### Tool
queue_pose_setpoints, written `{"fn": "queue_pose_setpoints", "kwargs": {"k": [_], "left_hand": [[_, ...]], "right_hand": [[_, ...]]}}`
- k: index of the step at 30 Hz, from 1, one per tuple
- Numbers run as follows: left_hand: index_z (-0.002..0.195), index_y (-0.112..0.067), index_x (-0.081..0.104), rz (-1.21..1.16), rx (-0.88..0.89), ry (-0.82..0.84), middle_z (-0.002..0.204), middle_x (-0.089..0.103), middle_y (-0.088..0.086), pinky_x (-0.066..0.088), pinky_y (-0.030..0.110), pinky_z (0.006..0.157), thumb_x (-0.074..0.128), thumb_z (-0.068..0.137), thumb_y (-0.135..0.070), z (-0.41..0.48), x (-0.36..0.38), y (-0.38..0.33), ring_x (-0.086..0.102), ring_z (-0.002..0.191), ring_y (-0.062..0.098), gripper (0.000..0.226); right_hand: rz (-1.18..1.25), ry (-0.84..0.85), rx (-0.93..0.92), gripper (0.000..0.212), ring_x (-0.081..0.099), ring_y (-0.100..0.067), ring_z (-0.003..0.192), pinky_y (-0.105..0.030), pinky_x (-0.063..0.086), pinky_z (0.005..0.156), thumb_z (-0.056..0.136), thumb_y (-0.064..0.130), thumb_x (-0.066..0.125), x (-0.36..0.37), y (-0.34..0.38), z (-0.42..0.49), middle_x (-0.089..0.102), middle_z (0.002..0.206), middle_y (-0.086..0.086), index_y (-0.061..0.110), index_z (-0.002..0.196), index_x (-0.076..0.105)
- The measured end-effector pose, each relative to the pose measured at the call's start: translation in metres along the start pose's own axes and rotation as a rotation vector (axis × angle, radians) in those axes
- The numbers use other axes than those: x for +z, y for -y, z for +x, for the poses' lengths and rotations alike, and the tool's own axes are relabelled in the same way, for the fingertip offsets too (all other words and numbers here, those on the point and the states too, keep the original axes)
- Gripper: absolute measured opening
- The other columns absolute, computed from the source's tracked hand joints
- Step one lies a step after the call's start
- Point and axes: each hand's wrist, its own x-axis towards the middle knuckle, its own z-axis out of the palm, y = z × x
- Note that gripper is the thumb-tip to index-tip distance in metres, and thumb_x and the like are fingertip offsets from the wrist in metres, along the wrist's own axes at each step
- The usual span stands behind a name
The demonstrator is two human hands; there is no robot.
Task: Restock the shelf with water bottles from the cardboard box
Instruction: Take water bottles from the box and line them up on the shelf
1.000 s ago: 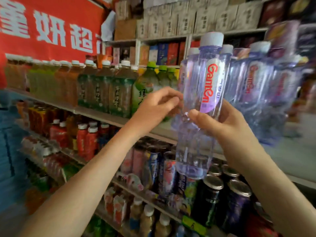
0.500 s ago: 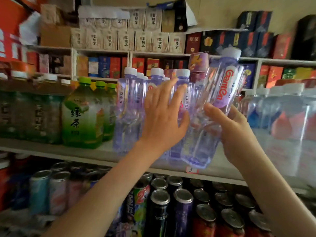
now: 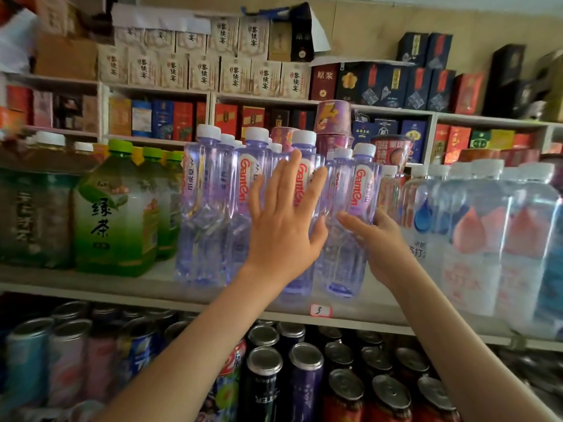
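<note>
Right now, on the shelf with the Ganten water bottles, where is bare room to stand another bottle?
Bare shelf shows between the Ganten bottle the right hand grips and the large water bottles. A narrow wedge lies between the green tea bottle and the Ganten row. Crowded where the left hand presses the row; cans fill the tier below.

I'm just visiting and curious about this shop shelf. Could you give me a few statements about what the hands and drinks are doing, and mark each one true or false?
1. The right hand grips a clear purple-tinted plastic water bottle with a white cap. True.
2. The left hand is curled round a can. False: it lies flat, fingers straight, against the standing water bottles.
3. The green-capped green tea bottles stand right of the water bottles. False: they stand to the left.
4. Metal drink cans fill the level below. True.
</note>
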Motion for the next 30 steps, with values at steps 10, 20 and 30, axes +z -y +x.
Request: {"fn": "queue_pose_setpoints", "kwargs": {"k": [10,20,30], "left_hand": [[0.141,-0.019,0.034,0.006,-0.085,-0.039,0.153,0.025,0.017,0.009,0.051,0.114,0.062,0.082,-0.029,-0.001,0.006,-0.014,0.022,0.141,0.032,0.066],[0.119,-0.008,0.058,-0.29,-0.018,-0.095,0.129,0.052,0.016,0.032,0.037,0.099,0.062,0.082,-0.011,-0.05,-0.021,-0.029,0.044,0.118,0.025,0.038],[0.11,-0.003,0.061,-0.588,-0.212,0.269,0.099,0.066,0.007,0.051,0.031,0.081,0.05,0.091,-0.014,-0.187,-0.069,-0.02,0.062,0.093,0.019,0.024]], "right_hand": [[-0.214,0.036,-0.037,0.077,0.053,-0.02,0.119,-0.042,0.046,0.101,0.067,0.038,0.08,0.012,-0.016,0.015,0.048,0.132,-0.005,0.027,0.125,0.031],[-0.718,-0.237,-0.439,0.036,0.048,-0.015,0.103,-0.024,0.04,0.091,0.087,0.02,0.062,0.013,-0.006,-0.069,0.049,0.109,0.0,0.008,0.118,0.05],[-0.741,0.193,-0.421,0.012,0.054,-0.013,0.088,-0.011,0.039,0.078,0.084,0.01,0.058,0.042,-0.083,-0.178,0.055,0.09,0.004,0.006,0.096,0.06]]}}
